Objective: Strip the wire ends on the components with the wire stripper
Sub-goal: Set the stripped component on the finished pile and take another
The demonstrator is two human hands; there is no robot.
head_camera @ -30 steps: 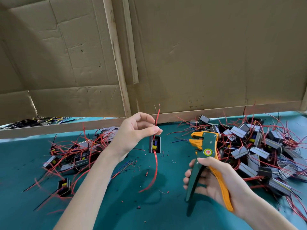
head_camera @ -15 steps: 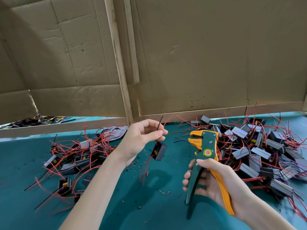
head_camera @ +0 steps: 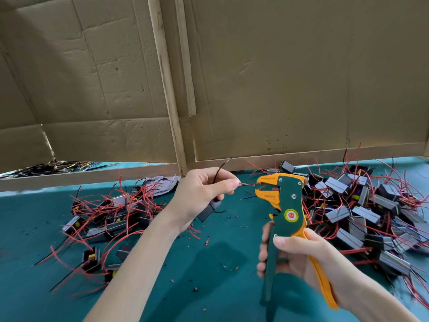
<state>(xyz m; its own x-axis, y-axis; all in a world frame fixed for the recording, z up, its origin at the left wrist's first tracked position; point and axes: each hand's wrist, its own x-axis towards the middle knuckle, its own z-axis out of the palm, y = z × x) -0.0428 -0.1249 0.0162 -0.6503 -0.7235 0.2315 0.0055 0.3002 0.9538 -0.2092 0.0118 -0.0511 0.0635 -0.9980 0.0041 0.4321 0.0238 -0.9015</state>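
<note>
The left hand [head_camera: 199, 194] is closed on a red wire [head_camera: 247, 184], which is pinched between thumb and forefinger. The end of this wire is pointed into the orange mouth of the wire stripper [head_camera: 282, 205]. A small dark component [head_camera: 209, 209] is seen hanging below the left hand, above the green worktop [head_camera: 209, 287]. The stripper is gripped by the right hand [head_camera: 299, 256] around its handles and is held upright. Heaps of components with red wires are lying on the worktop at the left [head_camera: 111, 217] and at the right [head_camera: 371, 214].
</note>
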